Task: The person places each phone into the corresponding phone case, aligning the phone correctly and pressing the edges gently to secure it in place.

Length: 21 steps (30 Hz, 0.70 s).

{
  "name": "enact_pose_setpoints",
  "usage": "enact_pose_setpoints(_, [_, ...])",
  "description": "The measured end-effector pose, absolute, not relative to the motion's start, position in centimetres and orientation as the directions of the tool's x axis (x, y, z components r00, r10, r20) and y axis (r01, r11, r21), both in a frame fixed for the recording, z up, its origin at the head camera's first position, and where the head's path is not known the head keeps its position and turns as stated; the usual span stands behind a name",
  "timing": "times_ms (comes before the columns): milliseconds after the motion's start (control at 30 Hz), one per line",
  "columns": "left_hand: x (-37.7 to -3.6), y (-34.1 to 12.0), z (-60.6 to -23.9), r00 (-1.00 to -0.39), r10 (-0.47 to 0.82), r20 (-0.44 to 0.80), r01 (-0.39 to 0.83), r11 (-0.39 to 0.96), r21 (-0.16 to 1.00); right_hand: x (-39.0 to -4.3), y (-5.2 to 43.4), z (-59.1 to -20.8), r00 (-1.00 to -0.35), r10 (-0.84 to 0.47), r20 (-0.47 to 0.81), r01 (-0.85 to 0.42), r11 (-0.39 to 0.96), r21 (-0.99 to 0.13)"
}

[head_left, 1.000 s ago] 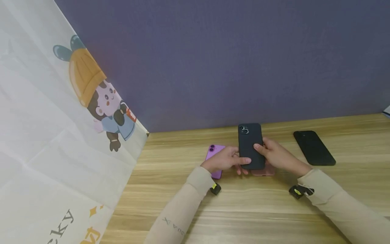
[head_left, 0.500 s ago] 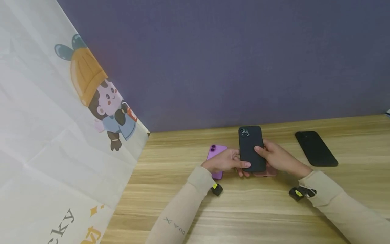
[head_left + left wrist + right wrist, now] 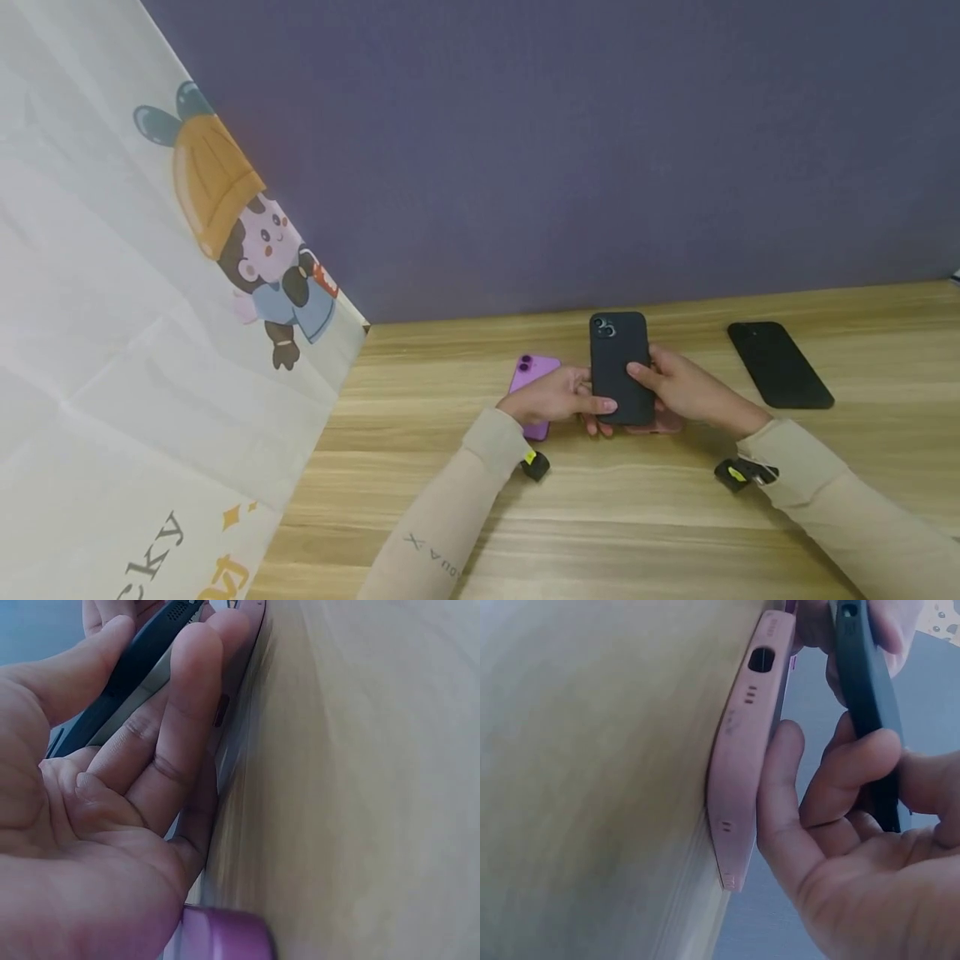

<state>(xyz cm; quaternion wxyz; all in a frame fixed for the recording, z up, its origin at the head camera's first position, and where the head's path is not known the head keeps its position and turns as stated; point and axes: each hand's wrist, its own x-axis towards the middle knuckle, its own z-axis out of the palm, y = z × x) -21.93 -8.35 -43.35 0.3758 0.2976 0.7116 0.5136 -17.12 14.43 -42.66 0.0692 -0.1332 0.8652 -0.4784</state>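
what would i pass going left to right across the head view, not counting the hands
Cartoon figure, purple phone, dark phone, black phone or case.

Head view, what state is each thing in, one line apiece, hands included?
Dark phone: raised off the table, camera side up.
Left hand: pinching the dark phone, thumb on top.
Right hand: pinching the dark phone's right edge.
Purple phone: lying camera side up, partly covered.
Pink phone or case: lying down, mostly hidden.
Black phone or case: lying flat, untouched.
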Motion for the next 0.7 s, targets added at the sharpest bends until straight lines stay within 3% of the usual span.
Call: enact_pose_setpoints(700, [-22.0,-8.34,-43.49,-0.544,0.808,-0.226,0.032,0.29,0.957,-16.99,14.49,-42.45,-0.95,-0.308,-0.05,-0.123,0.518,-0.846])
